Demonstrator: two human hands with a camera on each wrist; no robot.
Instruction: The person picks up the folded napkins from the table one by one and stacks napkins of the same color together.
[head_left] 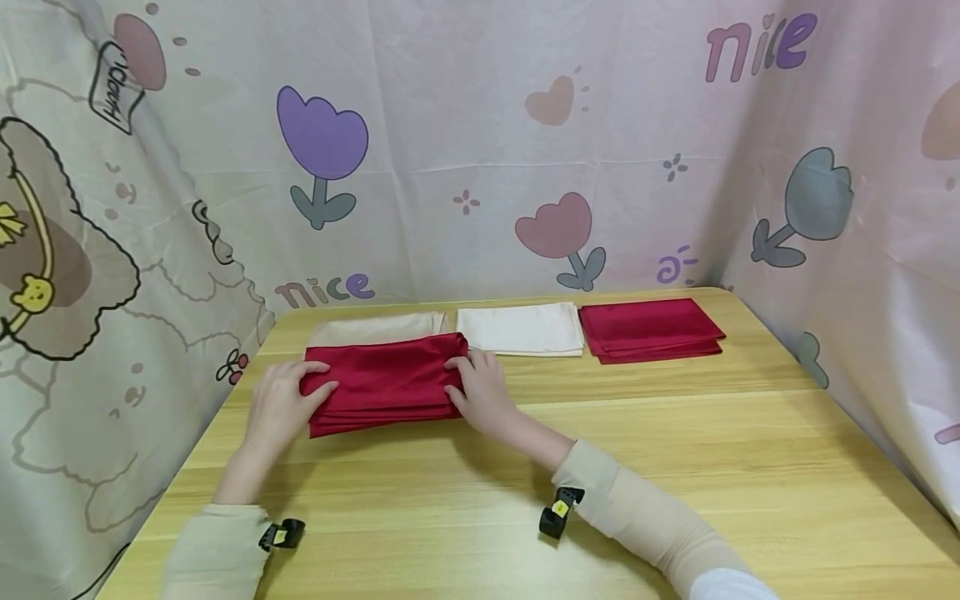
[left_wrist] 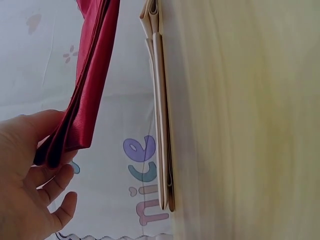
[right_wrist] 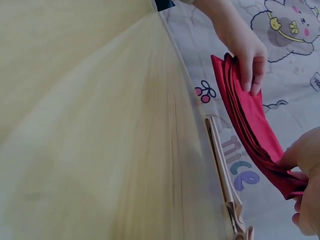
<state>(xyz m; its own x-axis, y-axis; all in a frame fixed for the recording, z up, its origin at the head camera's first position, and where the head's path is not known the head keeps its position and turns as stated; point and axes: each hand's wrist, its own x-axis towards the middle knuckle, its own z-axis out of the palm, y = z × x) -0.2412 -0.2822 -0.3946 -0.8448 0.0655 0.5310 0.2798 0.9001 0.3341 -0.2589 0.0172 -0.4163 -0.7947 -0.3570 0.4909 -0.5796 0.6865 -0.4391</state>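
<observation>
A folded red cloth (head_left: pixel 390 375) hangs above the table in the head view, held level by its two short ends. My left hand (head_left: pixel 281 400) pinches its left end between thumb and fingers. The right hand (head_left: pixel 483 392) grips the other end. In the left wrist view several stacked layers of the red cloth (left_wrist: pixel 92 85) show edge-on, apart from the tabletop. Just behind and below it a folded beige cloth (head_left: pixel 375 327) lies on the table, partly hidden by the red one. From the right wrist, the red cloth (right_wrist: pixel 250 117) sags slightly between both hands.
Along the back of the wooden table (head_left: pixel 420 517) lie a folded white cloth (head_left: pixel 520 329) and another folded red cloth (head_left: pixel 648 327) to its right. A patterned curtain (head_left: pixel 450 125) surrounds the table at the back and sides.
</observation>
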